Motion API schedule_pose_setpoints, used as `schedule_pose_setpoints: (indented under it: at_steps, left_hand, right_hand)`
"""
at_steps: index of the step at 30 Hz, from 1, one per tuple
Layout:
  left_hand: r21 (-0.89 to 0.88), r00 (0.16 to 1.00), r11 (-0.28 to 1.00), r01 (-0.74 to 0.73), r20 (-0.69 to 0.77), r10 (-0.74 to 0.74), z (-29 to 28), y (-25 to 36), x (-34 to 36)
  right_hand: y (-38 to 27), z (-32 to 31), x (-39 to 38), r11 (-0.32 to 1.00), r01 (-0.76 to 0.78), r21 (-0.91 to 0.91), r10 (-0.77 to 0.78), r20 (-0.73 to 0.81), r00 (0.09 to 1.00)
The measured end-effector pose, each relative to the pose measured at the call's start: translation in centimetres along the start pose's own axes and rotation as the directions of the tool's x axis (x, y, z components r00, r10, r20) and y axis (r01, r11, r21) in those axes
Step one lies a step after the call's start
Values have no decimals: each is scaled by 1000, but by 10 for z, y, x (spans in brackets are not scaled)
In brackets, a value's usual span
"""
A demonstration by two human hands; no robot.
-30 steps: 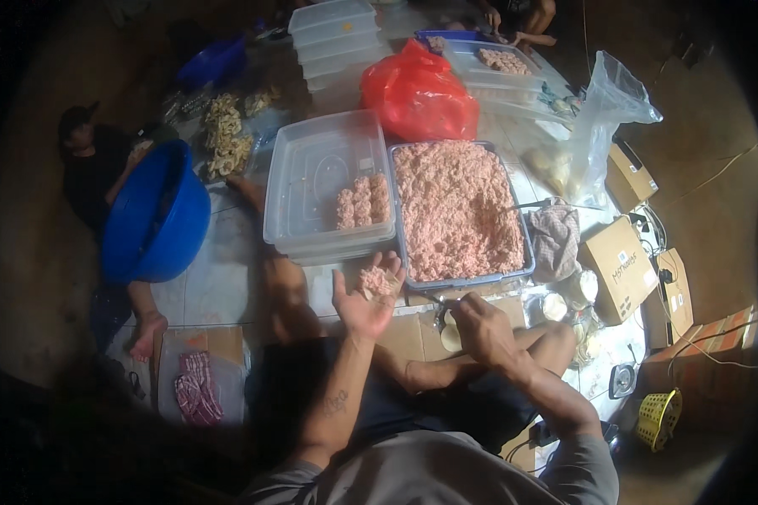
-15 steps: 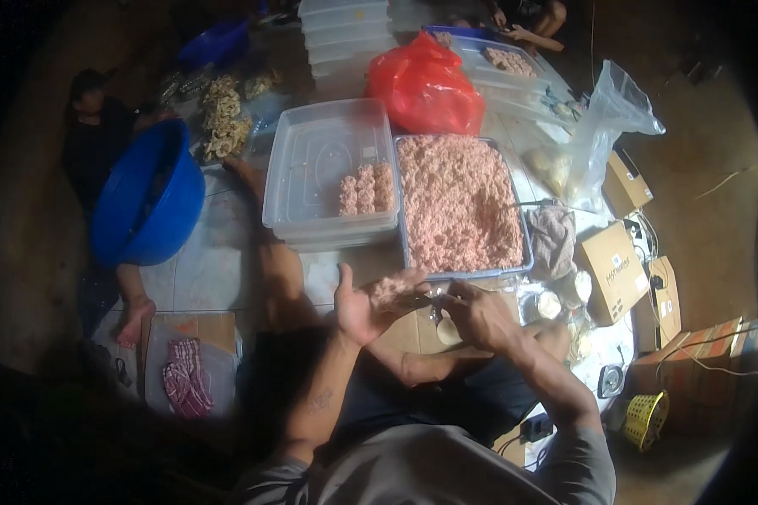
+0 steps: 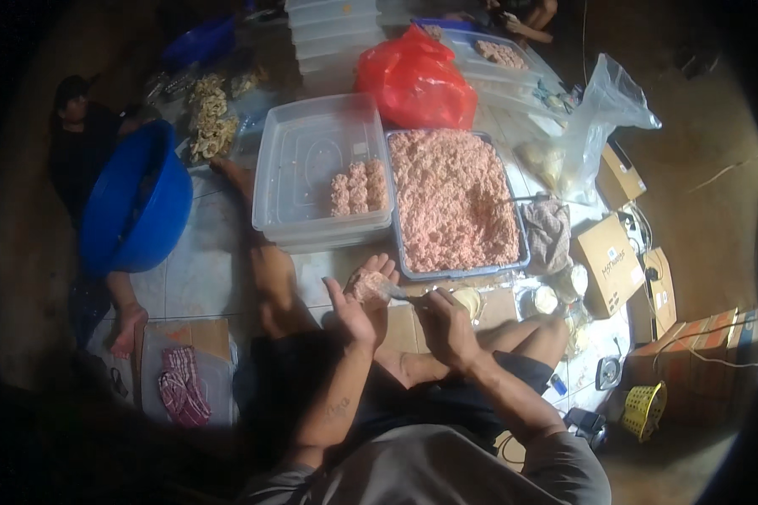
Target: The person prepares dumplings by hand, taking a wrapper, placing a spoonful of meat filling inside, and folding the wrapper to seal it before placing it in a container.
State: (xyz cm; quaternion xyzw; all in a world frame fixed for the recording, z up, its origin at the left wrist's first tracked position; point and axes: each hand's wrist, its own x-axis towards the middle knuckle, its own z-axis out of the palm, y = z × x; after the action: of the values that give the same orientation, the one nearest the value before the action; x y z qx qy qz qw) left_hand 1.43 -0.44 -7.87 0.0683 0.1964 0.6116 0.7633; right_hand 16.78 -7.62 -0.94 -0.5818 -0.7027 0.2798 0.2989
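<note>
My left hand [image 3: 360,313] is palm up with fingers extended, cradling a lump of pink minced mixture [image 3: 369,286]. Closed around the handle of a flat metal tool [image 3: 394,291], my right hand [image 3: 451,328] brings its blade against that lump. Behind both hands sits a tray heaped with pink mixture [image 3: 455,198]. To its left, a stack of clear plastic containers [image 3: 295,164] has rows of shaped pink pieces [image 3: 358,187] in the top one. A pale round stack, probably thin wrappers [image 3: 466,300], lies beside my right hand on cardboard [image 3: 497,301].
A co-worker [image 3: 80,147] sits left beside a blue tub [image 3: 126,219]; another [image 3: 531,21] is at the back. A red bag [image 3: 417,80], stacked containers [image 3: 333,38], clear bag [image 3: 602,109], cloth [image 3: 547,236], boxes [image 3: 606,261], cables and a yellow basket [image 3: 644,412] surround the work.
My right hand has moved up and left, bringing the tool onto the mixture in my left palm. My left hand tilted rightward half a second ago and now faces up again.
</note>
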Motion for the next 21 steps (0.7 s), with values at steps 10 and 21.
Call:
schedule_pose_setpoints:
  at_steps: [10,21]
  left_hand:
    - [0,899,900,436,42,-436,21,13,-2]
    - [460,795,766,449,186,-578,62,41,-26]
  right_hand:
    - [45,-2,-23,991,135,7,-134,-82,988]
    - [-3,-32,8,448,-381,808,235,305,923]
